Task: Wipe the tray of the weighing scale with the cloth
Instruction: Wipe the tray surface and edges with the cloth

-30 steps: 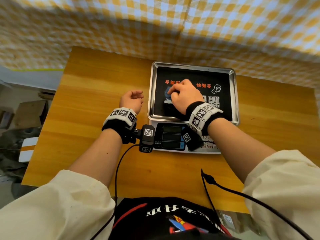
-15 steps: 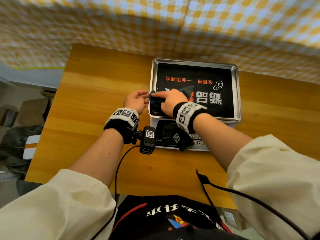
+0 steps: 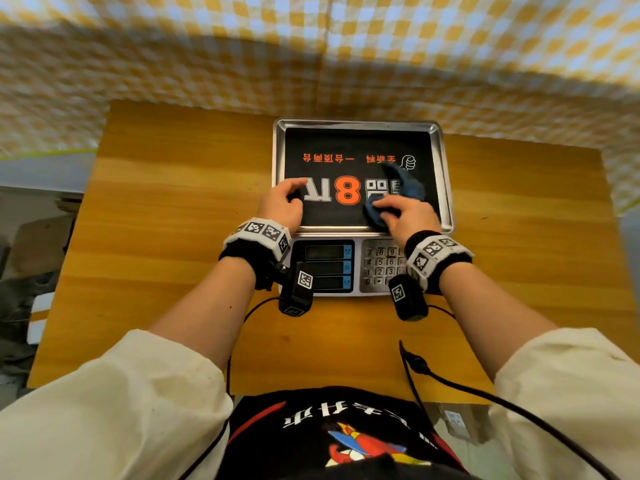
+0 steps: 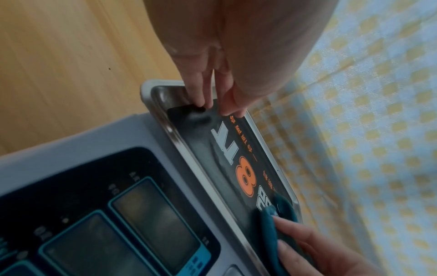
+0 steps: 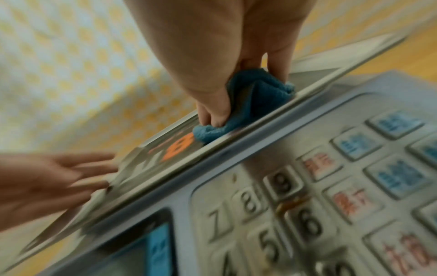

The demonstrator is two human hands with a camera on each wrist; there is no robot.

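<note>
The weighing scale's steel tray [image 3: 360, 123] carries a black sticker with orange print. A blue cloth [image 3: 408, 188] lies bunched on its near right part, gripped and pressed down by my right hand [image 3: 408, 216]. The right wrist view shows the cloth [image 5: 253, 99] pinched under the fingers of my right hand [image 5: 212, 74], right against the tray's near rim [image 5: 248, 134]. My left hand [image 3: 282, 206] rests on the tray's left side. In the left wrist view its fingertips [image 4: 201, 100] touch the sticker's corner, with the cloth [image 4: 269, 224] further along.
The scale's display [image 3: 325, 268] and keypad [image 3: 381, 268] face me below the tray. The scale stands on a wooden table [image 3: 173, 237] with a yellow checked cloth [image 3: 311, 64] hanging behind. Black cables [image 3: 450, 379] trail over the table's near edge.
My right hand has swept the cloth from the tray's left edge to its near right part. My left hand has moved off the table onto the tray's left side.
</note>
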